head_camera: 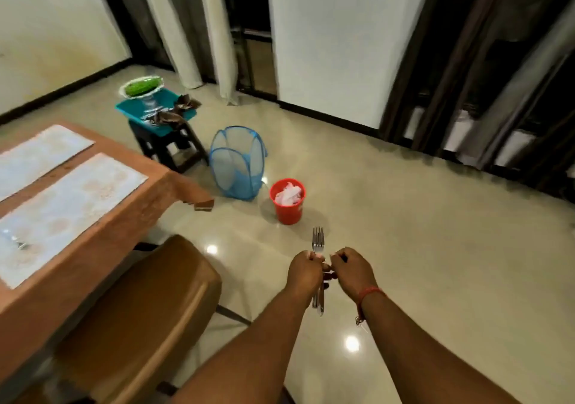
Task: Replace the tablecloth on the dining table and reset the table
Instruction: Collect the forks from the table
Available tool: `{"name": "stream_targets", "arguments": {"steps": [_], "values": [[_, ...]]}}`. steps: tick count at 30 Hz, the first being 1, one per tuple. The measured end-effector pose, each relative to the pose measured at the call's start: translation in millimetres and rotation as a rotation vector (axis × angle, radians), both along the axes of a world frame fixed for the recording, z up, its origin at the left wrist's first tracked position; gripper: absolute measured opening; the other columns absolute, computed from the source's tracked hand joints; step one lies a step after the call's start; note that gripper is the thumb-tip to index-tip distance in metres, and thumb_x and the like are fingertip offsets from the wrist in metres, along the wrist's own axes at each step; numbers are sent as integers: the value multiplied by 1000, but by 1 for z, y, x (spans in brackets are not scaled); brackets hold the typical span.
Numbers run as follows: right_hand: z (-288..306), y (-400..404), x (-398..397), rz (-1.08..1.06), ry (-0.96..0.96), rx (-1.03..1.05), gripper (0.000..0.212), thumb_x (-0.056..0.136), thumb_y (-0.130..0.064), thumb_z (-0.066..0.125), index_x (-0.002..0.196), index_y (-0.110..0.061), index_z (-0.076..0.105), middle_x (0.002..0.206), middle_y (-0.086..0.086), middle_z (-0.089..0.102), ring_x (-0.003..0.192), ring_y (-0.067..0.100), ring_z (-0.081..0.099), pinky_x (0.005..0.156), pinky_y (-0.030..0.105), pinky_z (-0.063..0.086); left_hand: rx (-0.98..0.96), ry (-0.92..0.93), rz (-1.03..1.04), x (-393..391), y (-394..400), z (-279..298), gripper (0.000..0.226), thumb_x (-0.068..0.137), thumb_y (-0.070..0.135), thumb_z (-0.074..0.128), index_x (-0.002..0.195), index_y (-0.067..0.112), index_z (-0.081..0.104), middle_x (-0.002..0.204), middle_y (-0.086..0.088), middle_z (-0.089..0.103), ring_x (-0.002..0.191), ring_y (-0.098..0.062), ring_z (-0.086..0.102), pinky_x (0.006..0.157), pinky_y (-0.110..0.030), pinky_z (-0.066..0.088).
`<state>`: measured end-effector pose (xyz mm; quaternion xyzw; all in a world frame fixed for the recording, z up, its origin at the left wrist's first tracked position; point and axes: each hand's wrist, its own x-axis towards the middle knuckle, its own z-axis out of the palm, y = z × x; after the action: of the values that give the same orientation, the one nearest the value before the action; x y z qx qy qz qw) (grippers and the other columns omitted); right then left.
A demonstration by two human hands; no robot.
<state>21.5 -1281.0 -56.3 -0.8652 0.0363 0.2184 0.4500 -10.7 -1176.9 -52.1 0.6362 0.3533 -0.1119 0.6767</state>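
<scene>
My left hand (pixel 305 271) grips a bundle of metal forks (pixel 318 240), tines up, handles hanging below the fist. My right hand (pixel 353 268), with a red thread on the wrist, is curled right beside it and its fingertips pinch at the same forks. Both hands hover over the floor, to the right of the dining table (pixel 93 248). An orange-brown tablecloth covers the table. Two pale placemats (pixel 68 207) lie on it. A small piece of cutlery (pixel 17 242) rests on the nearer mat.
A brown padded chair (pixel 149 313) stands at the table's near side. On the floor are a blue mesh hamper (pixel 238 162) and a red bucket (pixel 287 201) with white paper. A dark stool carries a teal tray (pixel 155 112), a green glass dish and brown cloths.
</scene>
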Motion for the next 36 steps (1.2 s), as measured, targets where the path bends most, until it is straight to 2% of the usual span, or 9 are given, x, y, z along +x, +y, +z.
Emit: {"name": "stream_targets", "arguments": {"steps": [5, 12, 15, 17, 23, 25, 27, 30, 36], "values": [[0, 72, 112, 263, -40, -59, 22, 97, -28, 55, 84, -12, 61, 76, 4, 69, 74, 24, 67, 71, 36, 51, -39, -19, 232, 79, 94, 9, 19, 95, 2, 37, 95, 9, 55, 75, -8, 60, 59, -19, 55, 56, -28, 45], [-10, 215, 256, 452, -62, -100, 20, 96, -27, 54, 81, -17, 63, 77, 7, 70, 74, 25, 68, 76, 43, 53, -43, -21, 522, 172, 265, -14, 19, 93, 0, 37, 88, 11, 52, 72, -9, 57, 56, -20, 54, 54, -29, 43], [-6, 284, 304, 493, -84, -70, 28, 88, -42, 56, 77, -18, 64, 76, 5, 70, 76, 28, 68, 78, 44, 55, -87, 7, 655, 200, 323, -26, 24, 92, 1, 33, 83, 14, 50, 70, -7, 55, 56, -20, 52, 55, -28, 41], [-3, 331, 327, 576, -36, -83, 25, 92, -38, 56, 80, -16, 62, 76, 6, 70, 75, 26, 69, 75, 40, 55, -96, 39, 737, 217, 358, -32, 25, 93, 3, 31, 84, 14, 51, 70, -6, 55, 56, -20, 53, 55, -28, 42], [-14, 474, 367, 842, -17, -89, 23, 96, -27, 56, 80, -11, 59, 77, 8, 69, 75, 26, 68, 80, 44, 56, -53, 7, 889, 232, 453, -24, 22, 100, 3, 35, 85, 5, 52, 69, -15, 56, 58, -26, 57, 55, -32, 46], [-20, 526, 373, 940, -24, -81, 23, 97, -28, 57, 76, -17, 58, 75, 5, 68, 75, 26, 68, 80, 42, 55, 28, 15, 971, 225, 486, -29, 23, 96, 8, 42, 86, -1, 60, 77, -22, 65, 69, -37, 66, 66, -46, 57], [-22, 575, 374, 1068, -33, -91, 23, 96, -30, 57, 77, -18, 58, 74, 3, 69, 74, 24, 68, 75, 38, 54, 41, 48, 1115, 213, 514, -33, 25, 94, 13, 45, 88, 5, 67, 79, -19, 68, 71, -35, 67, 75, -50, 58], [-24, 644, 366, 1279, -29, -121, 21, 96, -32, 55, 80, -18, 59, 82, 5, 69, 79, 23, 68, 72, 33, 53, 19, 110, 1334, 195, 550, -19, 21, 103, 14, 45, 96, 6, 63, 82, -14, 67, 72, -26, 65, 74, -43, 59], [-21, 754, 300, 1625, -117, -151, 20, 97, -32, 55, 83, -19, 60, 86, 9, 67, 84, 29, 65, 79, 41, 55, -58, 63, 1648, 138, 581, -7, 14, 105, 14, 45, 105, 7, 56, 85, -13, 61, 72, -25, 58, 65, -35, 49]]}}
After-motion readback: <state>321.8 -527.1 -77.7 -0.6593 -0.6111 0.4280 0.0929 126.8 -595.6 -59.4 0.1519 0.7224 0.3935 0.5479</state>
